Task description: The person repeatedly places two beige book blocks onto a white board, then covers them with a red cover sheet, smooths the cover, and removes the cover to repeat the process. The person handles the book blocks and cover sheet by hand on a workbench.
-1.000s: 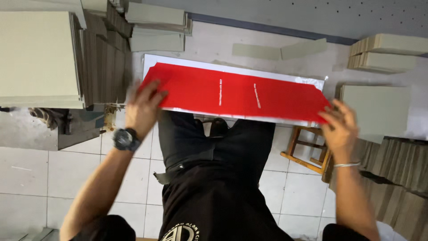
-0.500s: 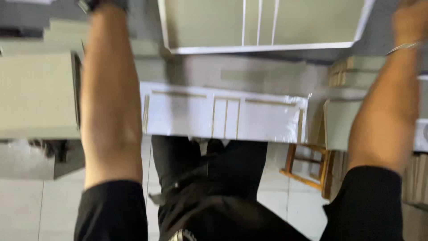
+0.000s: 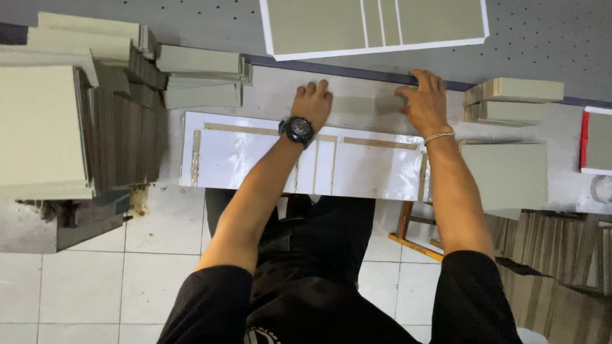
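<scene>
Two small grey-green card strips (image 3: 366,104) lie flat on the pale bench (image 3: 268,95), just past a glossy white sheet (image 3: 357,169) taped with tan strips at the near edge. The left hand (image 3: 312,102) rests open, palm down, beside the strips, while the right hand (image 3: 424,102) sits on their right end, fingers curled loosely. Stacks of grey board (image 3: 76,121) crowd the left, smaller ones (image 3: 513,99) the right.

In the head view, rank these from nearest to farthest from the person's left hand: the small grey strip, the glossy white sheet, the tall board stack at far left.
From the left hand:
1. Small grey strip, just to its right.
2. Glossy white sheet, under the wrist, toward the person.
3. Tall board stack, far left.
</scene>
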